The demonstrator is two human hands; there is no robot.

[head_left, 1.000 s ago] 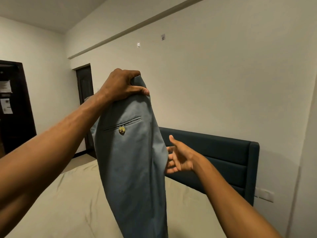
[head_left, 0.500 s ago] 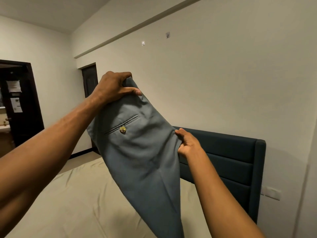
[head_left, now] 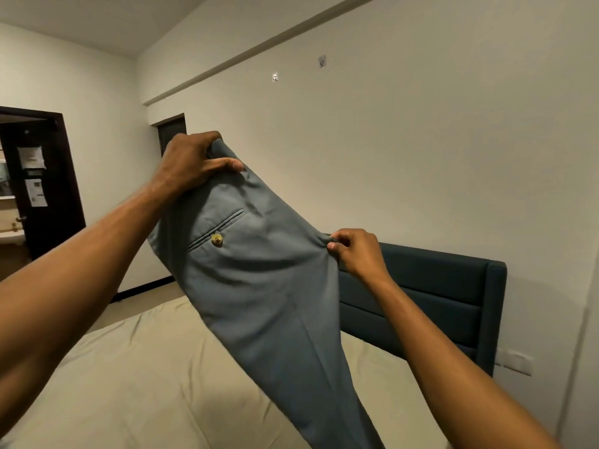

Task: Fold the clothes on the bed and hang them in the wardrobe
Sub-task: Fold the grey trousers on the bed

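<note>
Head view. A pair of grey-blue trousers (head_left: 259, 286) is held in the air above the bed (head_left: 146, 384), stretched at the waist end between two bare hands and slanting down from upper left to lower right, with the legs running off the bottom edge of the picture. The left hand (head_left: 191, 163) grips the upper corner of the waistband, fingers curled over the top of the cloth and the thumb pressed flat across its near face. The right hand (head_left: 356, 254) pinches the opposite edge of the seat, thumb and curled fingers closed on a fold of fabric, lower than the left hand and in front of the headboard (head_left: 437, 303). The face turned to the camera carries a welt pocket (head_left: 217, 226) closed by a pale yellow button (head_left: 217, 239), and a pressed crease runs down the leg. The cloth hangs clear of the mattress as far as can be seen; whether the leg ends touch the bed cannot be told. The bed is covered by a beige sheet with light wrinkles, and its dark blue padded headboard stands against the white wall (head_left: 421, 140) at the right. Two small wall hooks (head_left: 321, 61) sit high on that wall. At the left edge a dark door (head_left: 48, 189) bears paper notices, and a second dark doorway (head_left: 171, 131) shows behind the left hand.
</note>
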